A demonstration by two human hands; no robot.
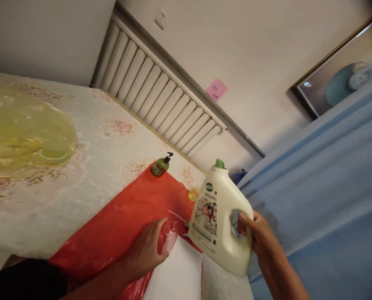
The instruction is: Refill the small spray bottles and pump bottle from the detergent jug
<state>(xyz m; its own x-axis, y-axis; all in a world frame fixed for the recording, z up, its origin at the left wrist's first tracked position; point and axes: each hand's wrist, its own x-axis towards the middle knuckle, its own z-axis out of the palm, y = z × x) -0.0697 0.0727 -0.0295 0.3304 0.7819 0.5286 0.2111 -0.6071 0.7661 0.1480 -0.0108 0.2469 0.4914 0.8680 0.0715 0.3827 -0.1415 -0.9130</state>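
My right hand (257, 233) grips the handle of a large cream detergent jug (226, 225), its green spout (219, 163) uncapped at the top. The jug is held up, slightly tilted, above the right edge of the table. My left hand (148, 246) is wrapped around a small clear pink bottle (168, 238) with an open neck. That bottle stands by a white sheet (173, 271) on the red plastic sheet (111, 229). A thin pale tube (177, 215) lies just beyond it, its other end partly hidden behind the jug.
A green pump bottle (160, 166) stands at the red sheet's far corner. Near the jug lies a small yellow object (192, 194). A yellow plastic bag (26, 129) rests on the floral tablecloth (101, 166) at left. Blue curtains (317, 187) hang at right, a radiator (161, 87) behind.
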